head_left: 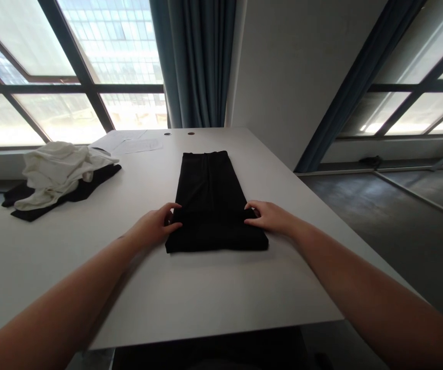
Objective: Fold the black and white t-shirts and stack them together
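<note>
A pair of black trousers (211, 185) lies lengthwise on the white table (201, 303), with what looks like the waistband at the far end. Its near part is folded over into a thicker layer. My left hand (155, 223) pinches the left edge of this folded layer between thumb and fingers. Across from it, my right hand (271, 217) grips the right edge the same way, fingertips on top of the cloth. Both hands are level with each other, and the cloth between them lies nearly flat.
A heap of white cloth (63, 167) lies over a black garment (86, 190) on the table's left side. Paper sheets (140, 144) rest near the far edge. The table's right edge (321, 198) drops to a grey floor. A blue curtain (198, 61) hangs behind.
</note>
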{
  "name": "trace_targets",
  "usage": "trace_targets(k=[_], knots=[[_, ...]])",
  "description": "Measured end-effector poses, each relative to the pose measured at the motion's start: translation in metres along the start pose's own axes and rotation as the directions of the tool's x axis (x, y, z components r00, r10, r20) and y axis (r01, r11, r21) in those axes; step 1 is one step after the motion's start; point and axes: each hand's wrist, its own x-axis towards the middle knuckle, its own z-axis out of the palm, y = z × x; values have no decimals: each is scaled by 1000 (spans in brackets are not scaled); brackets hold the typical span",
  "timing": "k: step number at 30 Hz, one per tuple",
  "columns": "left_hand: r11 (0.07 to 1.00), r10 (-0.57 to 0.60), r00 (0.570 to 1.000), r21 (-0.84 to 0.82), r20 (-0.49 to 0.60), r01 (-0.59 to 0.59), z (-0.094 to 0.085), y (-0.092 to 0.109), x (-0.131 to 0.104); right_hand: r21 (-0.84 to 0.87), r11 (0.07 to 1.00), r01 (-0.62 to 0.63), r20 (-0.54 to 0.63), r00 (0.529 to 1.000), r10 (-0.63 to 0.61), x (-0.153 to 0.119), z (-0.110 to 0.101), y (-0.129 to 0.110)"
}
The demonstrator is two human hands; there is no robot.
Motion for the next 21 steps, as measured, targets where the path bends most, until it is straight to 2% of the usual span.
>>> trace_targets(k=[2, 3, 5, 7, 9, 11, 13, 17, 21], knots=[[999, 37, 997, 42, -68, -34, -4, 7, -5, -106, 994, -12, -59, 998, 6, -6, -1, -9], [995, 81, 989, 74, -122, -73, -6, 12, -7, -168, 986, 9, -121, 992, -30, -9, -1, -15], [976, 195, 960, 137, -200, -169, -5, 25, -11, -283, 955, 88, -256, 953, -164, -15, 4, -29], [948, 289, 942, 187, -170, -258, 3, 36, -14, -351, 918, 184, -295, 909, -295, -20, 14, -44], [918, 341, 938, 241, -68, -316, 16, 43, -17, -358, 899, 252, -219, 913, -343, -23, 29, -55], [890, 348, 937, 305, 28, -339, 30, 43, -22, -346, 897, 274, -91, 942, -323, -24, 44, -60], [878, 323, 944, 352, 67, -325, 42, 39, -29, -334, 905, 262, 11, 962, -274, -25, 54, -60], [885, 265, 964, 398, -4, -241, 47, 33, -42, -293, 923, 248, 77, 969, -236, -26, 55, -56], [927, 136, 988, 361, -76, -100, 35, 27, -36, -240, 934, 266, 122, 962, -243, -23, 44, -53]])
